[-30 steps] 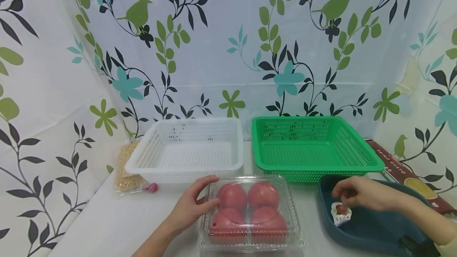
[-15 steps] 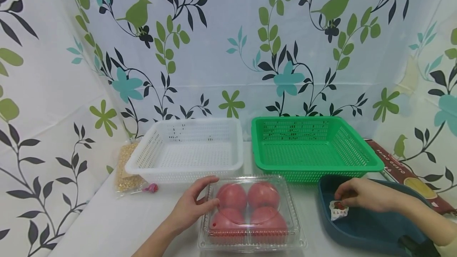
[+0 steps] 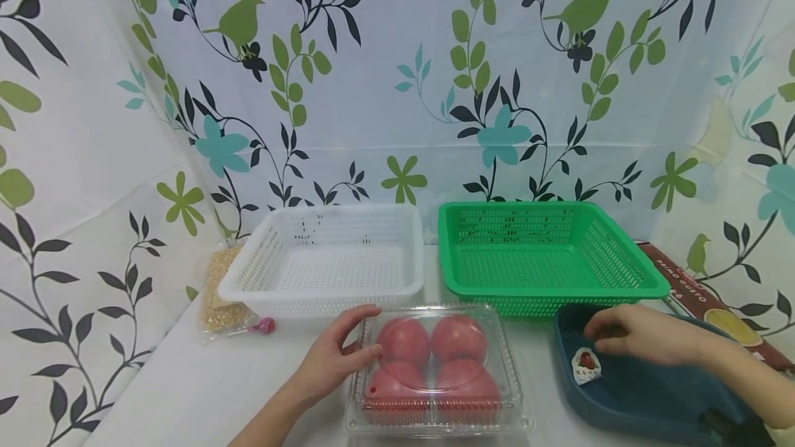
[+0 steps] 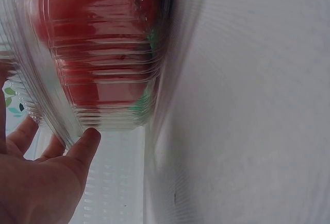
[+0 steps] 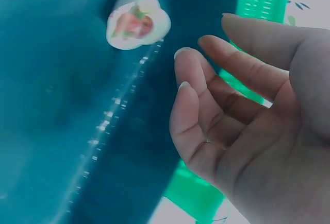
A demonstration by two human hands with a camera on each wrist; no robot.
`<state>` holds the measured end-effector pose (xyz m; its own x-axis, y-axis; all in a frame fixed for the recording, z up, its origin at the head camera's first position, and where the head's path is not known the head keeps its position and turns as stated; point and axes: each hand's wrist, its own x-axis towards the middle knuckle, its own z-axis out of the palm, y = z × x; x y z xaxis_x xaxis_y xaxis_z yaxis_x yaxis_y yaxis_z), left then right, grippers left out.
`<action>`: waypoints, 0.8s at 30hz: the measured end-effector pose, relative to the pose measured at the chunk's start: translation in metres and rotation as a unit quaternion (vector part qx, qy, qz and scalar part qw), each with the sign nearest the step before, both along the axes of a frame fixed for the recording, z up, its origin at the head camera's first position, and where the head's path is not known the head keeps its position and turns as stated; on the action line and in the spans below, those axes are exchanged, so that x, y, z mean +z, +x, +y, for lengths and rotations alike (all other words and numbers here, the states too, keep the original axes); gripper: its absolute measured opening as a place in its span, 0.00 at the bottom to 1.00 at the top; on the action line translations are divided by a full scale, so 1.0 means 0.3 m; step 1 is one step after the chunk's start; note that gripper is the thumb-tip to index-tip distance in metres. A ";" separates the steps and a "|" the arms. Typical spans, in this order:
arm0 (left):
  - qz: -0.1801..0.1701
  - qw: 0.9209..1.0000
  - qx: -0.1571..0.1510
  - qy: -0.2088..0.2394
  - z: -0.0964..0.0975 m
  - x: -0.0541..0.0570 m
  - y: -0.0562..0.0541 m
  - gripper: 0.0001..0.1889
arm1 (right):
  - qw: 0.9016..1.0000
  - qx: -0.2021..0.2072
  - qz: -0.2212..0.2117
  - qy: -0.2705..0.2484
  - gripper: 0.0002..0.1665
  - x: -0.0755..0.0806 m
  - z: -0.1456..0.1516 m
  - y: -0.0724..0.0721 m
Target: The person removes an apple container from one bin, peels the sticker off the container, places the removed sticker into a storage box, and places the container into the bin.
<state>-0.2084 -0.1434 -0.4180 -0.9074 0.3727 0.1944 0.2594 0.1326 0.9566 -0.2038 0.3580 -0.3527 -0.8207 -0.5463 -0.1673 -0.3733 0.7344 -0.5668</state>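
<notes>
My left hand (image 3: pixel 336 354) rests at the left side of a clear plastic clamshell box (image 3: pixel 514 402) with several large red tomatoes (image 3: pixel 404 342) inside. Its fingers are spread, and in the left wrist view the fingertips (image 4: pixel 91 136) touch the box's rim. A small white jelly cup (image 3: pixel 586 365), its scalloped lid printed with red fruit, lies in the left part of a dark blue basin (image 3: pixel 646 402). Over the basin, just right of the jelly cup, hovers my right hand (image 3: pixel 652 334), loosely curled and holding nothing; the right wrist view shows a gap between its fingers and the jelly cup (image 5: pixel 138 23).
Behind the box stand a white perforated basket (image 3: pixel 323 302) and a green one (image 3: pixel 546 293). At the left lie a bag of pale grains (image 3: pixel 222 288) and a wrapped lollipop (image 3: pixel 266 325). A brown-red package (image 3: pixel 702 295) sits behind the basin at the right.
My right hand has let go of the jelly cup and drawn slightly right and up from it. The jelly cup now lies on its own in the basin. My left hand has not moved.
</notes>
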 end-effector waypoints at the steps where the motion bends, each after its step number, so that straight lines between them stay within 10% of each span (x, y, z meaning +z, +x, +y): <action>1: 0.001 1.000 0.000 -0.001 0.000 0.001 -0.001 0.29 | 1.000 -0.001 0.005 0.002 0.15 0.011 -0.003 0.002; 11: 0.011 1.000 -0.002 0.007 0.002 0.004 -0.006 0.28 | 0.998 0.008 0.049 -0.031 0.18 0.110 -0.071 0.013; 24: 0.021 1.000 -0.005 -0.005 0.004 0.003 0.001 0.31 | 0.990 0.041 0.029 -0.132 0.20 0.090 -0.216 0.015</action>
<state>-0.2080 -0.1424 -0.4170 -0.8946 0.3839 0.2288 0.3011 0.1393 0.9434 -0.1992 0.2932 -0.3258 -0.7765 -0.6290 0.0375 -0.4631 0.5292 -0.7109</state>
